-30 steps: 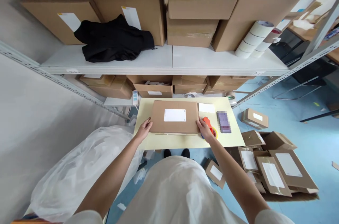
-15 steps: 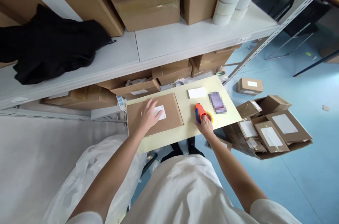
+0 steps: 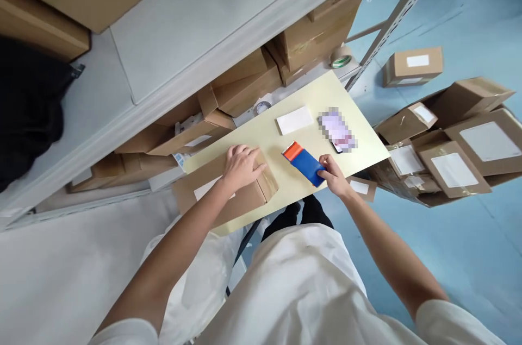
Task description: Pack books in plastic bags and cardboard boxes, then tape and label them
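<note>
A cardboard box (image 3: 250, 196) with a white label (image 3: 207, 188) lies on the left part of the pale yellow tabletop (image 3: 359, 155). My left hand (image 3: 243, 168) rests on top of it near its right end, fingers apart. In my right hand (image 3: 333, 175) is an orange and blue tape dispenser (image 3: 305, 164), gripped at its near right end. Its blue side faces up and its orange end points toward the box, a short gap away. The fingers under the dispenser are hidden.
Beyond the dispenser lie a flat white pad (image 3: 294, 119) and a blurred purple phone-like object (image 3: 337, 130). A grey shelf (image 3: 175, 24) overhangs the table's far side. Tape rolls (image 3: 341, 57) and cartons sit below it. Labelled boxes (image 3: 454, 170) crowd the floor at right.
My right hand has turned the tape dispenser, so its blue side now shows. My left hand has shifted toward the box's right end, and the box appears tilted or turned. The view has swung round.
</note>
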{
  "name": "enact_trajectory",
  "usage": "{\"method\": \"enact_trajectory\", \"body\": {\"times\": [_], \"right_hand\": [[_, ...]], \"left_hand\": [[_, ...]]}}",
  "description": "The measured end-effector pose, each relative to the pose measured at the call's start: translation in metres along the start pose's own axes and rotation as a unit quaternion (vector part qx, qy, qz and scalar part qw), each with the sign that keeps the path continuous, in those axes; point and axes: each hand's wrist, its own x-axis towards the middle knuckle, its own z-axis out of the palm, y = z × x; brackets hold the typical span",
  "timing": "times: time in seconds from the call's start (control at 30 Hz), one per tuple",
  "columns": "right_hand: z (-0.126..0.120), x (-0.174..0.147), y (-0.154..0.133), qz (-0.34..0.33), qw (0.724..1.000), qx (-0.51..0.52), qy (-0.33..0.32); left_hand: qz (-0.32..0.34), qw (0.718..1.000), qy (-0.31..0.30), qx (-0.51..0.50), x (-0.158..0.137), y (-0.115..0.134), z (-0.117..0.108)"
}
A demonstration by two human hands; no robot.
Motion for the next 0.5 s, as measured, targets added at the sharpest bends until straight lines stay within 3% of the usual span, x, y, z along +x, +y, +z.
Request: {"method": "enact_trajectory", "body": {"times": [0.07, 0.13, 0.2, 0.27, 0.37, 0.43, 0.5], "right_hand": [[-0.003, 0.004, 0.002, 0.002, 0.993, 0.119, -0.026], [-0.001, 0.009, 0.004, 0.001, 0.985, 0.170, -0.041], [0.003, 0.011, 0.008, 0.008, 0.980, 0.191, -0.057], [0.005, 0.012, 0.012, 0.019, 0.976, 0.204, -0.074], [0.007, 0.013, 0.021, 0.025, 0.972, 0.216, -0.087], [0.008, 0.013, 0.024, 0.028, 0.971, 0.224, -0.081], [0.012, 0.014, 0.024, 0.033, 0.970, 0.233, -0.066]], "left_hand": [[-0.052, 0.997, -0.021, -0.053, 0.009, 0.013, -0.007], [-0.096, 0.979, -0.068, -0.164, 0.023, 0.026, -0.012], [-0.148, 0.931, -0.147, -0.300, 0.040, 0.037, -0.013], [-0.209, 0.860, -0.229, -0.405, 0.054, 0.042, -0.012], [-0.275, 0.780, -0.305, -0.472, 0.069, 0.040, -0.007], [-0.285, 0.771, -0.324, -0.469, 0.075, 0.037, -0.003], [-0.276, 0.800, -0.317, -0.428, 0.081, 0.035, 0.001]]}}
